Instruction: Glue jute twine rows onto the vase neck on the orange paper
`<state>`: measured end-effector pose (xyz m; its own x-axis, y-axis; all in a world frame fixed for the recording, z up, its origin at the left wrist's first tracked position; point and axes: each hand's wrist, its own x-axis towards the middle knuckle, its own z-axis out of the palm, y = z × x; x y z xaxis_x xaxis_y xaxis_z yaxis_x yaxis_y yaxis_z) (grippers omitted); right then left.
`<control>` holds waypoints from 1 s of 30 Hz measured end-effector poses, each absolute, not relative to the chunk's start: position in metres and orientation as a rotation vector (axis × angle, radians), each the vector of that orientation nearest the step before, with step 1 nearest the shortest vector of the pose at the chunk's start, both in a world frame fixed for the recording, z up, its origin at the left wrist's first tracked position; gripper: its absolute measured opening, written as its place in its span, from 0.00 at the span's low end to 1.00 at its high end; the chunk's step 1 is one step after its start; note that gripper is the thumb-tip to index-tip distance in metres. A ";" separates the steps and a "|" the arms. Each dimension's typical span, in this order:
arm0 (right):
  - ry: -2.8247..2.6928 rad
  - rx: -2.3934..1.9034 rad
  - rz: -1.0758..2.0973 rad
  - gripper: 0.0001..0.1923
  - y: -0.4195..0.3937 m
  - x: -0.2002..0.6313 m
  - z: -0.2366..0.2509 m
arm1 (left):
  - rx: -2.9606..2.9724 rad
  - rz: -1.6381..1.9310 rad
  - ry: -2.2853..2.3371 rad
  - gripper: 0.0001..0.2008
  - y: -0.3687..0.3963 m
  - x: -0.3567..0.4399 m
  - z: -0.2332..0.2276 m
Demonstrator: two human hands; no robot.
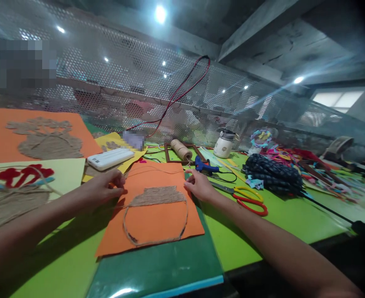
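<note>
An orange sheet [157,225] lies on a dark green mat [170,265] in front of me. Jute twine [156,196] is laid on it as a pot shape, with a filled band at the top and an outline loop below. My left hand [103,187] rests at the sheet's left edge, fingers pinched on a strand of the twine. My right hand [199,185] sits at the sheet's upper right corner, fingertips closed on the twine there. A thin strand runs across the top of the sheet between both hands.
A twine spool [181,150], blue glue gun [204,166], red-and-yellow scissors [247,199], white jar [223,145], dark patterned cloth [273,176] and coloured scraps lie on the green table [263,231]. A white box [109,158] and other twine pictures sit left. A perforated screen stands behind.
</note>
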<state>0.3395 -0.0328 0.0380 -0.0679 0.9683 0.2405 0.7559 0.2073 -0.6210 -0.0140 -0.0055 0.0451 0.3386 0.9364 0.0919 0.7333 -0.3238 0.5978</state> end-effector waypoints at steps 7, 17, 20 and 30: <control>-1.761 -1.570 0.411 0.32 -0.032 0.336 0.039 | 1.992 0.633 1.381 0.21 -0.012 0.003 0.049; -1.815 -1.628 0.251 0.36 -0.034 0.351 0.041 | 2.107 0.597 1.337 0.12 -0.038 0.023 0.054; -1.857 -1.605 0.195 0.34 -0.040 0.353 0.041 | 2.188 0.602 1.366 0.10 -0.040 0.025 0.052; -1.772 -1.392 0.108 0.06 -0.056 0.368 0.054 | 2.340 0.632 1.422 0.14 -0.045 0.023 0.069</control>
